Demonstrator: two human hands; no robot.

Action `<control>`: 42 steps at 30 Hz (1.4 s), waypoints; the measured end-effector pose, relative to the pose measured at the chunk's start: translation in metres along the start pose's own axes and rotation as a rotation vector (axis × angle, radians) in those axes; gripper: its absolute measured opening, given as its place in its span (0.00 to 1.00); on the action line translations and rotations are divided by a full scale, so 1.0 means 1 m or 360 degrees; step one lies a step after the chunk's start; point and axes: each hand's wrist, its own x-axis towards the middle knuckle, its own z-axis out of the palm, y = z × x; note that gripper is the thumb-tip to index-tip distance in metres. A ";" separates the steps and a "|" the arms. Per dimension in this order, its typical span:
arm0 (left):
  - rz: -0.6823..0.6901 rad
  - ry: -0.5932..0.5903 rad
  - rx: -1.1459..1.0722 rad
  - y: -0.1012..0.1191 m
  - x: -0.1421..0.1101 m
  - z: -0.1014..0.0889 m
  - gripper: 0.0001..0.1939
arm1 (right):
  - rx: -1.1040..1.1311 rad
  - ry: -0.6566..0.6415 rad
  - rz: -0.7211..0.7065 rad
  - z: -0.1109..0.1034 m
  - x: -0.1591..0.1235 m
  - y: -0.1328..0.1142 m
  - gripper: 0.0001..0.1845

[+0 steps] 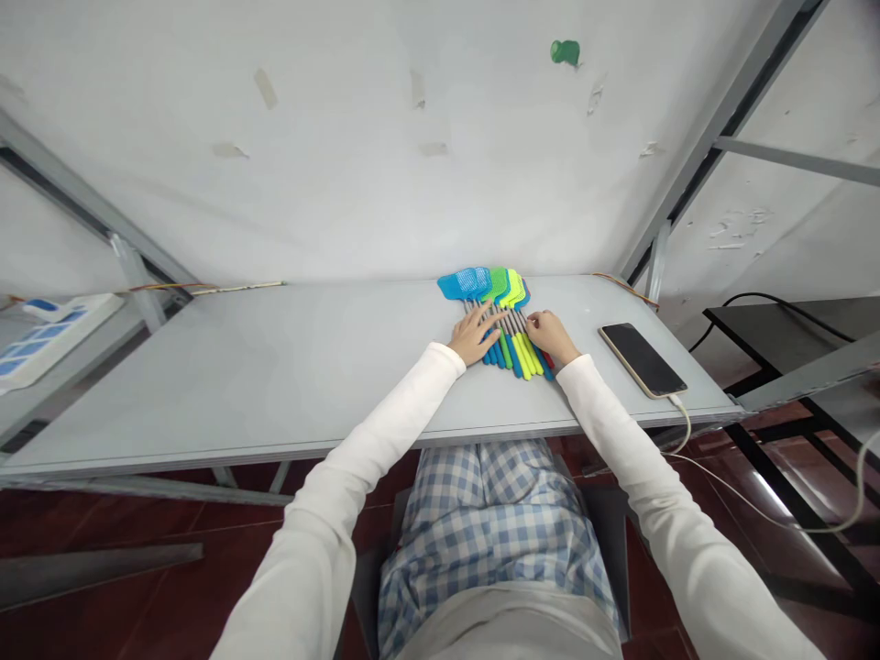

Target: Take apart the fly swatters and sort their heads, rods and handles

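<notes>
Fanned out on tabletop [309, 367], right of centre: set of swatters [496, 286]. Heads overlapping near the wall [412, 202], handles [519, 356] pointing toward the near edge. Seeing blue, green and yellow on heads; same on handles, plus a red one at the right end, partly hidden. Thin metal-looking shafts [510, 321] in between.

Left grip [473, 336]: open, palm down, fingers spread over the shafts, not wrapped around anything. Right grip [552, 335]: curled, thumb and index close together at the rightmost shafts. Can't tell whether pinching one or just touching.

Handling, judging by looks: likely light, easy to slide or knock askew. Shafts probably stiff, smooth, a bit slippery, prone to roll. Heads look like thin, bendy plastic, not very fragile, but mesh might catch on neighbours where overlapped. Best hold probably on the handles: thicker, spaced better than the heads. For fine spacing, pinch shaft just above the handle. Avoid pulling by the mesh.

Also on the tabletop, off to the right, apart from the swatters: phone [643, 360] on a white cable [721, 486].
</notes>
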 end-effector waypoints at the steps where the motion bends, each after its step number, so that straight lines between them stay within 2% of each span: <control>1: 0.0040 -0.0082 0.0018 -0.001 -0.001 -0.002 0.26 | 0.0024 -0.0039 -0.0044 0.001 0.000 -0.003 0.19; 4: 0.0016 -0.0248 0.0091 -0.011 -0.012 -0.014 0.26 | 0.0146 -0.0194 -0.0188 0.006 0.001 -0.019 0.16; 7: -0.0055 -0.0245 0.0143 -0.033 -0.033 -0.035 0.25 | 0.0371 -0.0435 -0.0310 0.018 0.002 -0.044 0.14; 10: -0.0156 -0.0224 0.0169 -0.064 -0.060 -0.060 0.26 | 0.0584 -0.0626 -0.0369 0.041 0.007 -0.077 0.12; 15: -0.0252 -0.0233 0.0192 -0.123 -0.103 -0.105 0.29 | 0.0854 -0.0822 -0.0372 0.089 0.012 -0.141 0.08; 18: -0.0256 -0.0179 0.0195 -0.160 -0.126 -0.135 0.30 | 0.1162 -0.1038 -0.0307 0.111 0.008 -0.173 0.17; 21: -0.0393 -0.0145 0.0284 -0.188 -0.144 -0.163 0.30 | 0.1463 -0.1328 -0.0267 0.121 0.003 -0.188 0.25; 23: -0.0525 -0.0203 0.0371 -0.196 -0.150 -0.178 0.28 | 0.1462 -0.1347 -0.0317 0.120 0.003 -0.183 0.23; 26: -0.0560 -0.0283 0.0429 -0.188 -0.147 -0.183 0.28 | 0.1334 -0.1063 -0.0461 0.108 0.010 -0.152 0.12; 28: -0.0470 -0.0259 0.0423 -0.171 -0.138 -0.174 0.28 | 0.1238 -0.0792 -0.0498 0.092 0.017 -0.122 0.09; 30: -0.0369 -0.0229 0.0418 -0.152 -0.124 -0.159 0.29 | 0.1182 -0.0573 -0.0399 0.074 0.022 -0.091 0.11; 32: -0.0317 -0.0220 0.0434 -0.137 -0.110 -0.144 0.31 | 0.1249 -0.0459 -0.0221 0.057 0.025 -0.064 0.13; 34: -0.0368 -0.0210 0.0484 -0.130 -0.100 -0.133 0.32 | 0.1373 -0.0399 -0.0064 0.044 0.025 -0.045 0.14; 36: -0.0486 -0.0223 0.0537 -0.130 -0.096 -0.126 0.32 | 0.1417 -0.0378 -0.0010 0.036 0.023 -0.035 0.14; 39: -0.0620 -0.0209 0.0587 -0.134 -0.100 -0.120 0.30 | 0.1281 -0.0383 -0.0063 0.033 0.021 -0.033 0.14; 42: -0.0655 -0.0023 0.0707 -0.137 -0.105 -0.116 0.28 | 0.1136 -0.0382 -0.0103 0.034 0.021 -0.035 0.15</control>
